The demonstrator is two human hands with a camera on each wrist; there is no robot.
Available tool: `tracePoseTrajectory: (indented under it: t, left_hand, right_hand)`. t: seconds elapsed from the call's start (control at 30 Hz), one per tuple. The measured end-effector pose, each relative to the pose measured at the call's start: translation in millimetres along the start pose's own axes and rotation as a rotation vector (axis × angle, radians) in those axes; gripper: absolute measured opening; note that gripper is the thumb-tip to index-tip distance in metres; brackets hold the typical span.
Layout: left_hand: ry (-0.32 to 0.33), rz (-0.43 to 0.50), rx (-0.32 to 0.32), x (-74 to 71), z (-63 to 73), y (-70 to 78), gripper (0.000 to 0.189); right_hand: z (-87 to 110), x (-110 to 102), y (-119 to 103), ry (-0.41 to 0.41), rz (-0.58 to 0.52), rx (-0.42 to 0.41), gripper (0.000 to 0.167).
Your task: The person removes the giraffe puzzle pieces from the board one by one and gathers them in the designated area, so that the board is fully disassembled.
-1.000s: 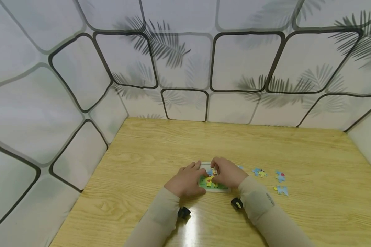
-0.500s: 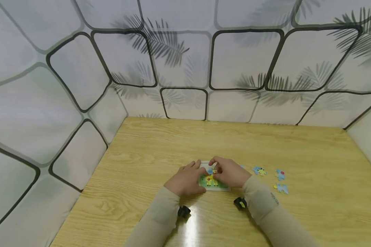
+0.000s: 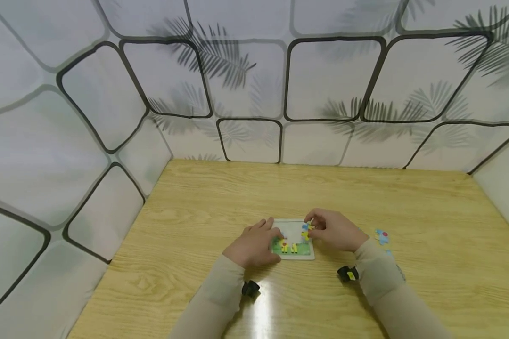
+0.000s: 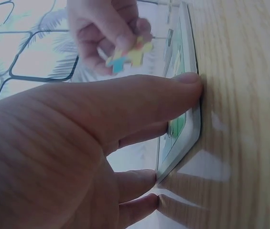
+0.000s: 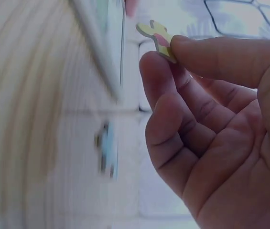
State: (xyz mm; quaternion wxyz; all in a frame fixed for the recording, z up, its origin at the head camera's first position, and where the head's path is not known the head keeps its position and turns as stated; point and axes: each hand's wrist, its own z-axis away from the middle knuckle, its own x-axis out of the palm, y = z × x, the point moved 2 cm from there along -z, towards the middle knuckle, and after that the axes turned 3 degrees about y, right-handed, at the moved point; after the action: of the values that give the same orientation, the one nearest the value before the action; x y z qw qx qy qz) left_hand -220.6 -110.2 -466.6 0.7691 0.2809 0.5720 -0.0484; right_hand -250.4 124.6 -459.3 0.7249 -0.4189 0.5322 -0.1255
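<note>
On the wooden table lies a small puzzle board [image 3: 291, 256] with a pale rim, a green lower strip and some yellow figures. My left hand [image 3: 254, 244] rests at its left side. In the left wrist view, the straight thumb [image 4: 173, 88] touches the board's rim and other fingertips reach its edge. My right hand [image 3: 337, 230] is raised over the board's right side, pinching a puzzle piece [image 5: 158, 39] between thumb and finger. The piece is yellow with a red patch, and the left wrist view also shows blue on it.
A loose blue puzzle piece with a red spot [image 3: 382, 236] lies to the right of the board. Another blue piece [image 3: 389, 253] is mostly covered by the right forearm. A patterned fabric wall [image 3: 254, 94] stands behind the table. Each wrist carries a small black camera [image 3: 250, 288].
My right hand has moved right and lifted, carrying the puzzle piece from the middle of the board and exposing pale surface there. The left hand stays on the board's left side.
</note>
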Motion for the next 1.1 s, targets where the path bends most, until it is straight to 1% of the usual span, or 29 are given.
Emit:
tracePoseTrajectory:
  t: [0.13, 0.3, 0.5, 0.67, 0.77, 0.9, 0.97, 1.1]
  left_hand:
    - [-0.007, 0.016, -0.004, -2.2, 1.3, -0.3, 0.047]
    - [-0.011, 0.034, 0.007, -3.2, 3.9, -0.4, 0.047]
    - [-0.007, 0.032, 0.01, -3.1, 3.4, -2.2, 0.047]
    - [-0.011, 0.038, 0.006, -3.0, 2.6, -2.3, 0.047]
    - [-0.012, 0.046, 0.006, -3.4, 3.2, -1.0, 0.047]
    - [-0.011, 0.055, 0.008, -3.5, 3.6, 0.6, 0.047]
    - [-0.007, 0.063, 0.002, -3.3, 3.3, 1.0, 0.052]
    - [0.004, 0.09, -0.03, -2.6, 1.9, 0.5, 0.074]
  right_hand:
    - [10.6, -13.1, 11.7, 0.042, 0.059, -0.006, 0.028]
    - [26.3, -26.5, 22.5, 0.054, 0.098, 0.021, 0.033]
    - [42.7, -38.3, 32.5, -0.01, 0.125, 0.027, 0.031]
    - [52.8, -43.4, 41.3, -0.06, 0.169, 0.058, 0.024]
    - [57.5, -45.3, 43.3, -0.095, 0.151, 0.073, 0.02]
    - [61.8, -46.9, 44.1, -0.121, 0.134, 0.097, 0.013]
    - [63.4, -47.7, 44.4, -0.122, 0.146, 0.108, 0.012]
    - [64.7, -48.3, 45.5, -0.113, 0.173, 0.12, 0.011]
